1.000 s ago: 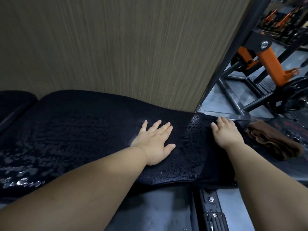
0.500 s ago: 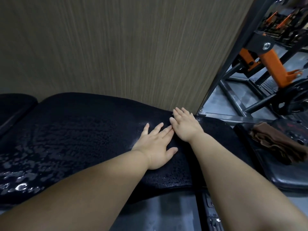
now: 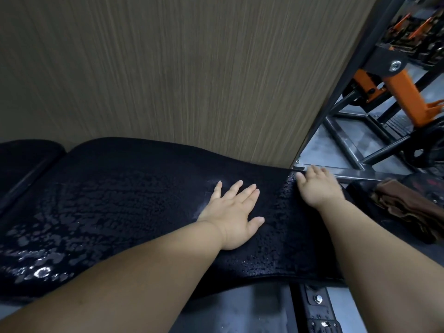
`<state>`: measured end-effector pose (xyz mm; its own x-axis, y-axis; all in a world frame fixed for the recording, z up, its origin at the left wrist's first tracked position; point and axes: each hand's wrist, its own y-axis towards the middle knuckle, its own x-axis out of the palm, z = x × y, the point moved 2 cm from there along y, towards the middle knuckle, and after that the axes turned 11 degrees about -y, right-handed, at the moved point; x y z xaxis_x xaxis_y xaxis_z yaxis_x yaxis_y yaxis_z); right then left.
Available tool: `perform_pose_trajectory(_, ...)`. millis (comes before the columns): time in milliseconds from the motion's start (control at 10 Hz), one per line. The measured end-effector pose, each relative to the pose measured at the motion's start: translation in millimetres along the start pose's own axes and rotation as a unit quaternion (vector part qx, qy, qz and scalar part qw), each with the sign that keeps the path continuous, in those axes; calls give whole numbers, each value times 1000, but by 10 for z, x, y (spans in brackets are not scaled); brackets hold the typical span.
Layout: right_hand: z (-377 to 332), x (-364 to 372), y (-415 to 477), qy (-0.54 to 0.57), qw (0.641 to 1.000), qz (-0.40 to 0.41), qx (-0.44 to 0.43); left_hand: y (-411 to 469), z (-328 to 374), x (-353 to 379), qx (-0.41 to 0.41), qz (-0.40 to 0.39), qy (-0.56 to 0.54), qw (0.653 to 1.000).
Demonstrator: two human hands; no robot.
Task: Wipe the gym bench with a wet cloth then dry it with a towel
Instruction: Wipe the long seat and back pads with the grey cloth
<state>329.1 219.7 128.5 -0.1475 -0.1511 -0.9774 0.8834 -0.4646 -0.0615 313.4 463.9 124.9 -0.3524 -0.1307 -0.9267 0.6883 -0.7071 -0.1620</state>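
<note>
1. Nearest, our two bare forearms came in from the bottom edge. Between them showed grey floor [image 3: 240, 313] and a black bracket [image 3: 312, 308] with a shiny bolt.
2. Next, the gym bench [image 3: 120, 200] ran left to right across the middle. Its black pad was wet, with patches of water at the left and fine beads near the right end.
3. Our left hand [image 3: 233, 217] lay palm down on the pad right of centre. The fingers were straight and slightly fanned, the thumb stuck out to the right, and it held nothing.
4. Our right hand [image 3: 317, 188] lay flat at the pad's far right corner, just past the beaded patch and a little apart from the left hand. The fingers were straight and close together, with the tips at the far edge. What was under the palm we could not tell.
5. The brown towel [image 3: 408, 212] sat bunched on a separate dark pad [image 3: 360, 191] to the right of the bench, and neither hand touched it.
6. Behind the bench stood a wood-grain wall panel [image 3: 192, 68], close against the pad's far side.
7. Farthest right were a black steel frame [image 3: 348, 140] on the floor and an orange rack arm [image 3: 403, 97], with blurred gym gear beyond.
</note>
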Motion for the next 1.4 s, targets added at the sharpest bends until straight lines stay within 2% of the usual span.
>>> perform_pose_trajectory(100, -562, -110, -54, 16, 993, 9, -116, 8, 13, 0, -2, 3, 4, 1000)
perform_pose_trajectory(200, -952, -184, -106, 29, 980, 25, -195, 17, 24, -4, 1, 12, 0, 1000)
perform_pose_trajectory(300, -931, -168, -53, 51, 978, 22, -201, 22, 18, -5, 0, 9, 4, 1000)
perform_pose_trajectory(400, -651, -122, 49, 40, 988, 28, -149, 16, 6, 3, -1, 4, 4, 1000)
perform_pose_trajectory(600, 366, 103, 100, 43, 999, -6, 23, 12, -18, 11, -2, -2, 1, 1000)
perform_pose_trajectory(700, 576, 173, 5, 57, 996, -17, 68, 14, -23, 14, -4, -2, 4, 1000)
perform_pose_trajectory(900, 427, 162, -226, 14, 997, -11, 69, 21, -16, 4, -3, -2, -3, 1000)
perform_pose_trajectory(1000, 134, 143, -469, -26, 999, -7, 28, 15, -27, -1, -4, -4, -10, 1000)
perform_pose_trajectory(1100, -355, 31, -815, -41, 998, 23, -49, -23, -28, -34, -2, 29, -60, 998)
perform_pose_trajectory(1200, -867, -60, -1153, -33, 984, 74, -157, -129, -66, -80, -14, 81, -102, 991)
perform_pose_trajectory(1300, -1087, -55, -1355, -16, 967, 78, -240, -312, -169, -129, -33, 91, -91, 991)
perform_pose_trajectory(1400, -925, -43, -1339, 11, 972, 60, -228, -568, -396, -221, -56, 79, -53, 994)
